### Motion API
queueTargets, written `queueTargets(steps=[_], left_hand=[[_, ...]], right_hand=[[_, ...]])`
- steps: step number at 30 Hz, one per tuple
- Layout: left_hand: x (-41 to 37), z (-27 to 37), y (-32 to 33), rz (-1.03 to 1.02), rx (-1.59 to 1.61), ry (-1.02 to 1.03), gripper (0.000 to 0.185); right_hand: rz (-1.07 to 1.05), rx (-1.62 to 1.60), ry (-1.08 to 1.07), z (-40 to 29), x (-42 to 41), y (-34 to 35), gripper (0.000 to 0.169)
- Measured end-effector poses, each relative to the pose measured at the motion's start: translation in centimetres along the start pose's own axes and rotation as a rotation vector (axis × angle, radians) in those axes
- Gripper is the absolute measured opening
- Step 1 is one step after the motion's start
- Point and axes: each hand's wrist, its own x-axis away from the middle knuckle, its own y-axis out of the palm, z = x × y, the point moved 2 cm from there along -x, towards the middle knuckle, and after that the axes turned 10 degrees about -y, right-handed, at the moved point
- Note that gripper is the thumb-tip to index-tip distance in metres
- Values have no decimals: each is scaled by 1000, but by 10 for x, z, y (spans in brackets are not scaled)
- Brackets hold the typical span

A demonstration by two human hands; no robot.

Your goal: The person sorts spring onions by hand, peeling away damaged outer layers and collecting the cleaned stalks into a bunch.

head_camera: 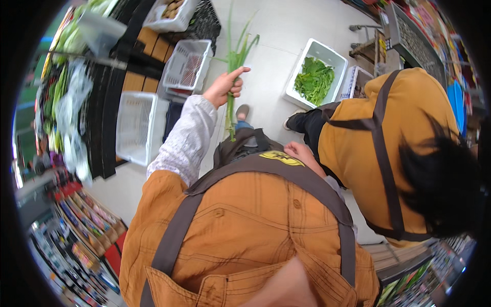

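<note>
My left hand (226, 87) is stretched out in front of me, its fingers wrapped around a small bunch of spring onions (237, 57). The green leaves fan out above the fist, and the cut or root ends hang below it, over the apron. Close to my waist, my right hand (301, 151) lies by the yellow emblem (283, 157) on my dark apron (238, 161). Its fingers look curled; whether they grip anything is hidden. Beyond it, a white foam box (288, 94) with loose leafy greens (314, 80) stands on the floor.
A co-worker (353, 149) in an orange top bends over close at my right. Along the left, a vegetable display (57, 92) has white plastic crates (138, 128) below it. One crate (178, 23) holds potatoes. A cart (366, 50) stands at the upper right.
</note>
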Motion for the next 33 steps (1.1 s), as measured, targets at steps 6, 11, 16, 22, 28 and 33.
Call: queueTargets(steps=[6, 11, 16, 22, 28, 33], left_hand=[[-184, 46, 53, -114, -139, -235, 27], [-293, 32, 144, -283, -252, -375, 17], [-381, 12, 208, -307, -187, -432, 34], [-473, -2, 169, -11, -1272, -320, 94], [-442, -39, 34, -194, -1431, -402, 47], [-368, -73, -103, -280, -2075, -532, 49]], right_hand=[[400, -151, 318, 9, -3, -17, 22], [655, -379, 436, 17, 2, 44, 20], [811, -716, 722, -29, -13, 88, 23], [779, -708, 909, -52, -25, 94, 28], [881, -768, 834, -46, -39, 105, 25], [1085, -918, 675, -10, -2, 138, 19]])
